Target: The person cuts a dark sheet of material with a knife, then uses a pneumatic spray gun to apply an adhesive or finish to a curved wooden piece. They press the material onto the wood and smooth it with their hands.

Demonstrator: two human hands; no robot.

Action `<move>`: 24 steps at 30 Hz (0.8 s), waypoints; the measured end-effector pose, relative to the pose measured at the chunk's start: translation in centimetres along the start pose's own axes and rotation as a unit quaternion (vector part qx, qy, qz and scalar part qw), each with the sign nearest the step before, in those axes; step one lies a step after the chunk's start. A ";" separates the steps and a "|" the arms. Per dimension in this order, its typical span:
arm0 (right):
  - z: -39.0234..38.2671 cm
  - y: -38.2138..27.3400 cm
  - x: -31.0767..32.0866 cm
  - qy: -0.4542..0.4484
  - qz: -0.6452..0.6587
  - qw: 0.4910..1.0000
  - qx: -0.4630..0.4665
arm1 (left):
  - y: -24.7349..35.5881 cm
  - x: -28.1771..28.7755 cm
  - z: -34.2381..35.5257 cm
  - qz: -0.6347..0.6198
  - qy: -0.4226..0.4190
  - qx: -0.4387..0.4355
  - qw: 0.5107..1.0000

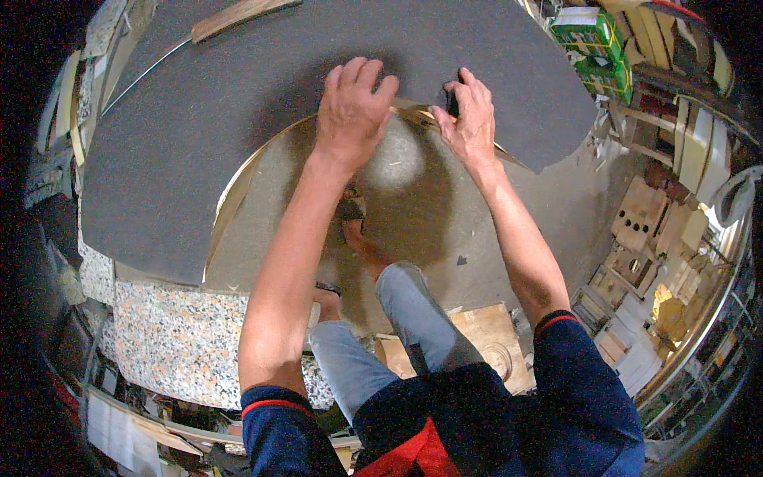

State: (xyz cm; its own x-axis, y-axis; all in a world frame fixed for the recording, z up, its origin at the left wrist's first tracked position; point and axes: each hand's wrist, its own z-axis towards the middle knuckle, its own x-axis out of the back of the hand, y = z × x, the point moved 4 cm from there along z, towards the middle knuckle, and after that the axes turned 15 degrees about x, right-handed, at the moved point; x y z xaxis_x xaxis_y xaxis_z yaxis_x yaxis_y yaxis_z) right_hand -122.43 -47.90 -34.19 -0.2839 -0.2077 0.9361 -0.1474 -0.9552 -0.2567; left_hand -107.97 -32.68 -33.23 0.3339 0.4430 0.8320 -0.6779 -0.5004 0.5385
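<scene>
A large dark grey sheet [175,159] spreads out before me, with a deep curved cut-out on my side. Its edge shows a pale, thin layer that hangs loose in places. My left hand [354,107] lies palm down over the top of the curve, fingers stretched forward on the sheet and holding nothing. To its right, my right hand [470,119] is at the same curved edge, its thumb and fingers bent around something small and dark that I cannot make out. A pale strip of the edge [413,110] runs between both hands.
A wooden piece [242,17] with a thin metal rod lies on the sheet's far left. Speckled foam [175,334] sits at the near left. Green packages [588,36] stand at the far right. Wooden boards and offcuts [640,215] crowd the right. My legs stand below the cut-out.
</scene>
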 end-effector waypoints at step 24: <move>-1.4 -1.8 -3.0 -0.082 -0.002 0.996 -0.016 | 0.4 -2.9 3.1 -0.126 -0.075 -0.079 0.986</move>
State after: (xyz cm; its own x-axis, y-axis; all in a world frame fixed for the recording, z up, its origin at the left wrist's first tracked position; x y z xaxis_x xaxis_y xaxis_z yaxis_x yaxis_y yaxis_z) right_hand -122.63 -45.27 -36.88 -0.1245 -0.2373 0.9634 -0.1796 -0.9496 -0.2571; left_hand -107.17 -36.47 -35.02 0.5897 0.4170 0.6917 -0.6506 -0.2622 0.7127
